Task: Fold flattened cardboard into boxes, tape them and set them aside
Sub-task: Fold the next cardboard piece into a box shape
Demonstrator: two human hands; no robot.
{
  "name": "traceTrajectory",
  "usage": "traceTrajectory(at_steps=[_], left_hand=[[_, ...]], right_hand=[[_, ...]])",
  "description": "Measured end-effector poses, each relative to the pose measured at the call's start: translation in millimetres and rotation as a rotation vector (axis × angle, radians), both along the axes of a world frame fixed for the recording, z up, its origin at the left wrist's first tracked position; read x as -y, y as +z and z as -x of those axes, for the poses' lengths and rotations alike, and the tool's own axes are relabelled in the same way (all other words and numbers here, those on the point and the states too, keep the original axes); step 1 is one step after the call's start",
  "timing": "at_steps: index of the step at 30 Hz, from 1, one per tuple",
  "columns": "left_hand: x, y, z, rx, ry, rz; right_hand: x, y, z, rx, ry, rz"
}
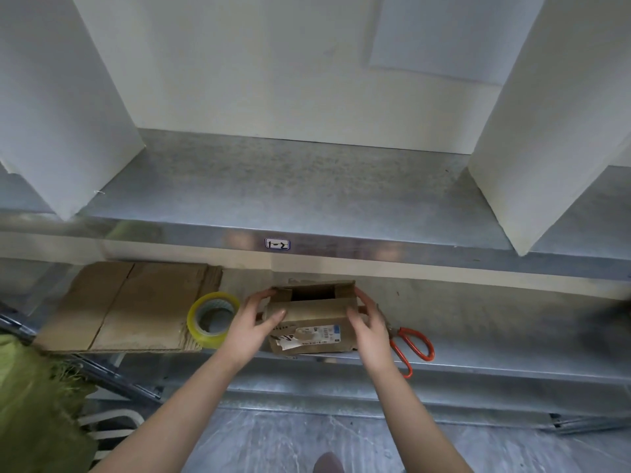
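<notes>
The box [312,314] stands on the lower shelf [495,319], top flaps partly folded around a dark gap. The left hand [254,322] and right hand [370,322] grip its two ends, thumbs on top. A tape roll [201,331] and flat cardboard [126,305] lie left of the box, red scissors [400,356] just right.

The scene is being lit dimly and evenly. Faint glare is being reflected off the metal edge [375,249] beside the shelf label [277,244]. Below the label, the cardboard box [312,319] is being shaded and rendered soft. Far from the label, lines are being bent.
</notes>
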State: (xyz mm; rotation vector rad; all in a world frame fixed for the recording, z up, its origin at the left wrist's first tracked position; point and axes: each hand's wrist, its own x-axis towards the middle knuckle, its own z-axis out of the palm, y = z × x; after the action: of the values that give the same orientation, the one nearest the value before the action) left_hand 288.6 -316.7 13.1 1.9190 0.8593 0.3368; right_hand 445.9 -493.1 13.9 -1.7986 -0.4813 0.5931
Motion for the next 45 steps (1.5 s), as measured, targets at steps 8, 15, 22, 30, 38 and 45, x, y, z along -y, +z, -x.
traceTrajectory(at_steps=[8, 15, 22, 30, 38, 45], left_hand=[[0.1, 0.4, -19.6, -0.04, -0.131, -0.024], [-5.9, 6.5, -33.2, 0.031, -0.165, -0.025], [-7.9, 2.8, -27.8, 0.05, -0.213, -0.048], [-11.8, 10.2, -26.0, -0.238, -0.4, -0.463], [-16.9, 14.0, -41.7, -0.302, -0.416, -0.567], [-13.5, 30.2, -49.3, -0.281, -0.454, -0.704]], right_hand=[[29.9, -15.2, -12.0, -0.099, -0.032, -0.03], [19.5, -10.1, -24.5, -0.116, -0.006, -0.042], [27.3, -7.4, -35.4, -0.041, 0.116, -0.012], [23.7, -9.7, -30.6, 0.166, 0.098, 0.099], [5.3, -2.2, -38.7, 0.174, 0.003, 0.123], [12.3, 6.1, -38.5, 0.596, 0.088, 0.282]])
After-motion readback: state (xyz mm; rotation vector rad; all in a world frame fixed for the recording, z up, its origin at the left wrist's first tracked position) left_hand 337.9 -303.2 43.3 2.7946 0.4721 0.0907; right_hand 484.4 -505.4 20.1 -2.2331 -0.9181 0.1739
